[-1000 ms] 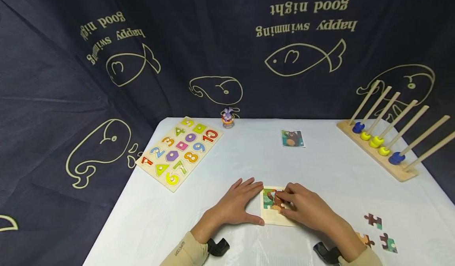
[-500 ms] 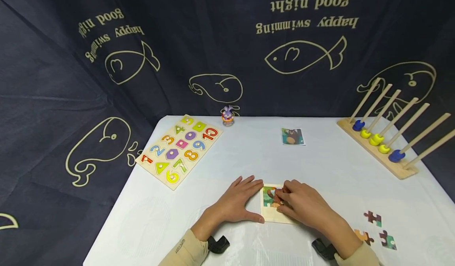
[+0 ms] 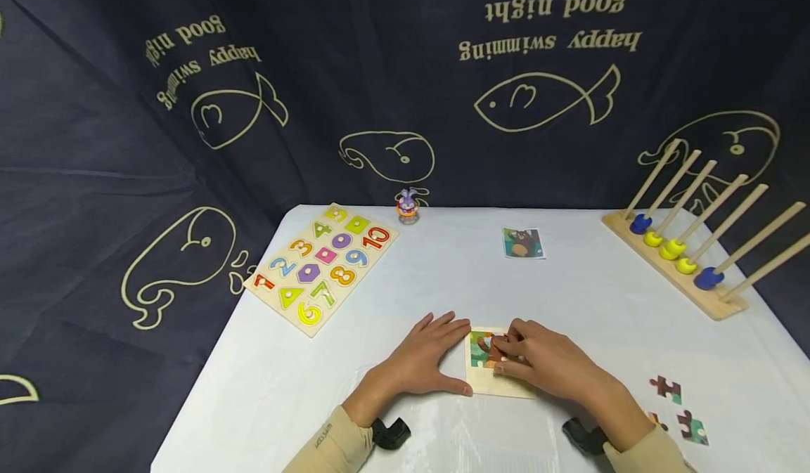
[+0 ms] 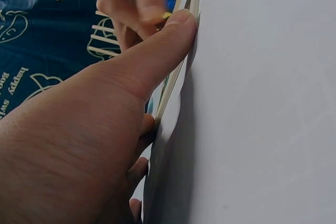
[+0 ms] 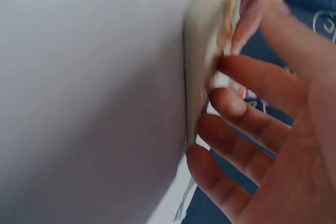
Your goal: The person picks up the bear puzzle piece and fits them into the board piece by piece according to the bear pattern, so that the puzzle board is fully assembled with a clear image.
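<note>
A pale jigsaw tray lies at the table's near middle, with fitted bear-picture pieces along its upper left. My left hand rests along the tray's left side, fingers stretched and thumb at the near corner; in the left wrist view its thumb presses the tray's edge. My right hand is over the tray's right part and hides much of it. In the right wrist view its bent index finger touches the tray's picture side, while the blurred thumb stands apart from it.
Several loose jigsaw pieces lie right of the right forearm. A bear picture card is farther back. A number board lies at left, a purple rabbit figure at the back, and a bead-and-peg stand at right.
My right thumb and fingertips have shifted slightly over the fitted pieces. My left hand stays at the tray's left side.
</note>
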The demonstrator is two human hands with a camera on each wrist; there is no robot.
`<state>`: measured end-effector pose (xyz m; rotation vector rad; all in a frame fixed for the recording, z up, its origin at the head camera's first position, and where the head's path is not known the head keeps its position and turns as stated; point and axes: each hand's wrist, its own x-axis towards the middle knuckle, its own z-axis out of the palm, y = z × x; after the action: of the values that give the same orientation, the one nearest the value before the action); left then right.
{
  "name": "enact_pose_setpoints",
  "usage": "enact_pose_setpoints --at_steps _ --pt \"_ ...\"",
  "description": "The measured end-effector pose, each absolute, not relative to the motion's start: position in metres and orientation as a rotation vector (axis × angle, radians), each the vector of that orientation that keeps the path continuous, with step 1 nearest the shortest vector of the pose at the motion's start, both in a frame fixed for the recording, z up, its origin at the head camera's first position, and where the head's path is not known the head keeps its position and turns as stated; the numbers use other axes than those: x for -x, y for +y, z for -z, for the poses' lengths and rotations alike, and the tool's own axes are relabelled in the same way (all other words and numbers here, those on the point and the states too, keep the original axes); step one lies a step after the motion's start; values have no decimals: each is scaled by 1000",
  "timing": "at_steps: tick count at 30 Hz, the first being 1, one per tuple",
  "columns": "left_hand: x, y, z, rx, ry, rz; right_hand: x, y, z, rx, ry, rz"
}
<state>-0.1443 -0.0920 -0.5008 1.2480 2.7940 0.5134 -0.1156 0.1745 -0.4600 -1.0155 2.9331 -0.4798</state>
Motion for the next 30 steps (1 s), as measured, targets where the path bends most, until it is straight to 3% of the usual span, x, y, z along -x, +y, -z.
enact_pose_setpoints --at_steps 15,30 --pt "144 -92 502 -1248 2800 -500 116 234 449 648 2912 912" --pt "146 -92 506 -1233 2803 -489 102 311 452 435 2915 941"
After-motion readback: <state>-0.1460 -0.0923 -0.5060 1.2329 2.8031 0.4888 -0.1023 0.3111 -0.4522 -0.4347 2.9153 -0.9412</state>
